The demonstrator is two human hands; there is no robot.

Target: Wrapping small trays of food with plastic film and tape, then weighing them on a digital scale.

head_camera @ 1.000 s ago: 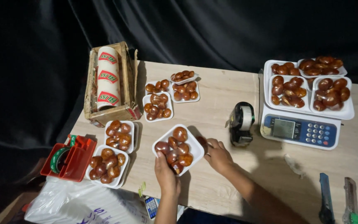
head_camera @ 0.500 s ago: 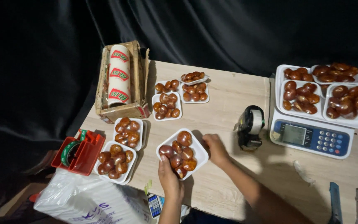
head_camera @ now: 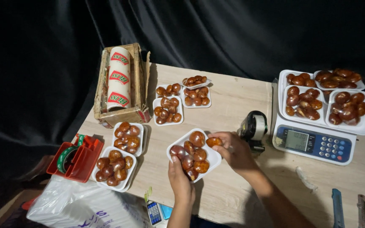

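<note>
Holding a white foam tray [head_camera: 211,158] of glossy brown fruits at the tabletop's near edge, the left hand [head_camera: 181,179] clamps its near rim, while the right hand [head_camera: 233,152] pinches one fruit [head_camera: 213,142] over the tray's far corner. Four filled trays [head_camera: 343,110] sit on the scale [head_camera: 313,143] by the right edge. A wooden crate [head_camera: 121,84] at the far left corner holds a white roll [head_camera: 118,80] with red labels.

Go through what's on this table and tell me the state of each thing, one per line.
White tray: full of brown fruits, resting on the table, left hand gripping its near edge.
Brown fruit: pinched in right hand at the tray's corner.
Scale: display lit, loaded with filled trays.
Tape dispenser: upright, roll fitted.
Wooden crate: open, holding a roll.
Red dispenser: loaded with green tape.
</note>
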